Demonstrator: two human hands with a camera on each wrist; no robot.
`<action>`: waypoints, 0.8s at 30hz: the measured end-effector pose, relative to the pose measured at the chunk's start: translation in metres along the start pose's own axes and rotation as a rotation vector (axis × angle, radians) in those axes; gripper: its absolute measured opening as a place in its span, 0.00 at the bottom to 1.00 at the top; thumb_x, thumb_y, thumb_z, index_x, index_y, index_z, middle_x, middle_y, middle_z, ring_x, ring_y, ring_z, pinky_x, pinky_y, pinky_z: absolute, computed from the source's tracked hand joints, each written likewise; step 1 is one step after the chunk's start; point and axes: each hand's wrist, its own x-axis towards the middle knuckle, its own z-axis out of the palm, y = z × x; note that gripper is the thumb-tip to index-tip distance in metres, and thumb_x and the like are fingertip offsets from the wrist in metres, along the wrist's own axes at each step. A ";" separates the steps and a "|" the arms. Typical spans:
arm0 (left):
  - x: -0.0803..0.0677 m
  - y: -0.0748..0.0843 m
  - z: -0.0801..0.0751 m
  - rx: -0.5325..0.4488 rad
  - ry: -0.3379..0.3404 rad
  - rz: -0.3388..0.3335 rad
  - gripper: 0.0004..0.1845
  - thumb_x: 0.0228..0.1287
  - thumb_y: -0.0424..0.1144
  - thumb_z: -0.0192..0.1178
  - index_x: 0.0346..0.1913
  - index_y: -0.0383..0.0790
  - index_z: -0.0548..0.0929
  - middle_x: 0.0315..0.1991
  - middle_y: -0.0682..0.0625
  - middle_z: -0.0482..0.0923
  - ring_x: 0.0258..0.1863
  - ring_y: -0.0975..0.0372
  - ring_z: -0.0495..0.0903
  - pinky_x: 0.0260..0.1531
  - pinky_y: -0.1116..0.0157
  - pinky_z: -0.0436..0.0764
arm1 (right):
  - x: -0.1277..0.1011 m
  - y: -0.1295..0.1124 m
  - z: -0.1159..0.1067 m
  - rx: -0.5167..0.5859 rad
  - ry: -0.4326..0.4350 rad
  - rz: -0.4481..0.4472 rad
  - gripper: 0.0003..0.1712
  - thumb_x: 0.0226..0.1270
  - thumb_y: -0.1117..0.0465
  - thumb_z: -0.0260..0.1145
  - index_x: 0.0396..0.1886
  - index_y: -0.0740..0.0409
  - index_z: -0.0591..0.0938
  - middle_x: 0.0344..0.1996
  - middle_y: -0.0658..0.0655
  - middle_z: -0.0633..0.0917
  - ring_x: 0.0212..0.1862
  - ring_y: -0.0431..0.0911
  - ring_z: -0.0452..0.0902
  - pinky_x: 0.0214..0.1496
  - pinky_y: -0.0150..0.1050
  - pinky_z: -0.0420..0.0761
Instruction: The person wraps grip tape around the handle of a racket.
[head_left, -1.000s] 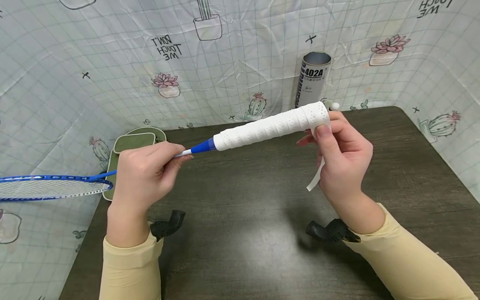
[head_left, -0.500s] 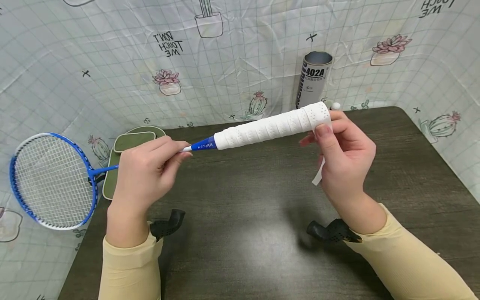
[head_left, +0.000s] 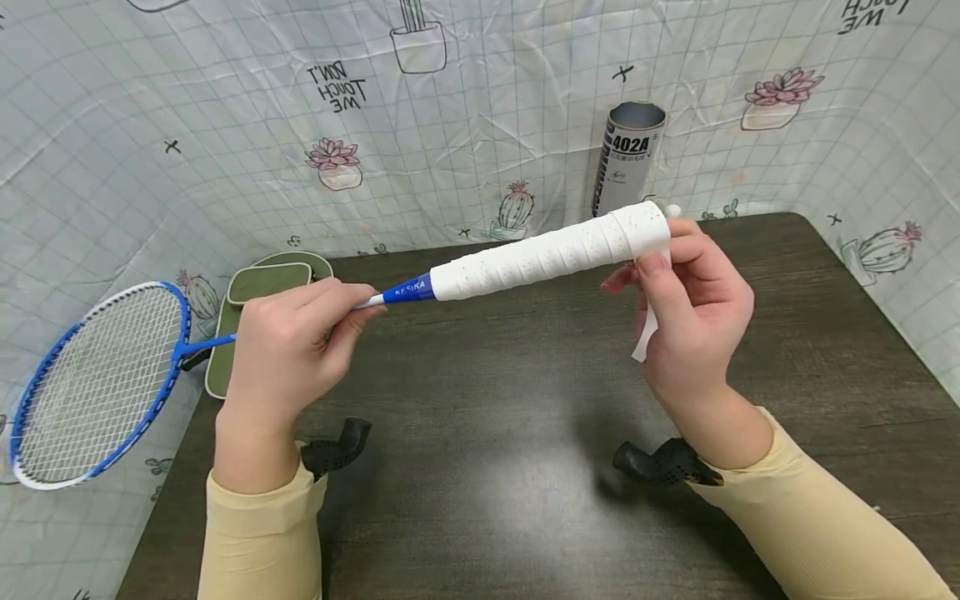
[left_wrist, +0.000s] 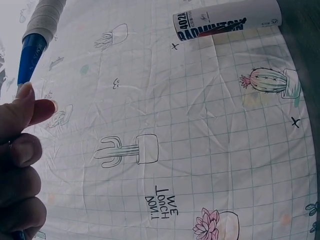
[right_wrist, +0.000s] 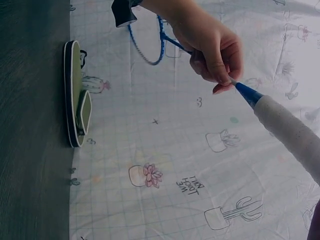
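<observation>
A blue and white badminton racket point(head_left: 101, 387) is held up over the table, its strung head at the left and its handle pointing right. My left hand point(head_left: 292, 342) grips the thin shaft just below the blue cone. White perforated grip tape point(head_left: 540, 258) winds round the handle in overlapping turns. At the butt end, my right hand point(head_left: 693, 300) pinches the tape between thumb and fingers, and a short loose tail point(head_left: 646, 336) hangs beneath. In the left wrist view the fingers point(left_wrist: 22, 150) curl round the shaft. The right wrist view shows the wrapped handle point(right_wrist: 287, 130) but little of the right hand.
A shuttlecock tube point(head_left: 630, 158) marked 402A stands at the back of the dark table point(head_left: 480, 467). Behind the left hand lies a green case point(head_left: 262, 287) with white piping. A patterned cloth point(head_left: 450, 125) hangs round the table. Black wrist mounts point(head_left: 337, 447) stick out from both sleeves.
The racket has turned about its shaft: its head, edge-on a second ago, now shows its strings, and lettering shows on the cone. The right hand has shifted slightly right; the tape tail looks shorter.
</observation>
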 end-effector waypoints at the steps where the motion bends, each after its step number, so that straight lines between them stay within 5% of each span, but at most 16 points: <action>1: 0.000 0.000 0.000 0.000 -0.002 0.002 0.02 0.64 0.34 0.70 0.37 0.39 0.89 0.22 0.53 0.80 0.15 0.67 0.65 0.15 0.66 0.65 | 0.000 0.000 0.000 0.003 0.004 0.001 0.06 0.60 0.83 0.56 0.24 0.82 0.75 0.32 0.63 0.83 0.33 0.51 0.75 0.30 0.41 0.83; 19: 0.002 -0.001 0.000 -0.024 0.018 -0.015 0.04 0.62 0.34 0.73 0.36 0.41 0.87 0.23 0.54 0.80 0.17 0.68 0.66 0.17 0.67 0.66 | 0.002 0.000 0.000 0.035 0.020 0.014 0.06 0.59 0.83 0.57 0.23 0.81 0.73 0.31 0.64 0.84 0.19 0.47 0.73 0.29 0.42 0.84; 24: 0.003 -0.003 0.001 0.001 0.023 0.001 0.07 0.68 0.40 0.69 0.34 0.40 0.88 0.21 0.54 0.78 0.15 0.67 0.65 0.15 0.67 0.64 | 0.003 0.000 0.000 0.058 0.019 0.014 0.06 0.59 0.82 0.59 0.23 0.81 0.74 0.30 0.64 0.83 0.19 0.47 0.73 0.29 0.42 0.85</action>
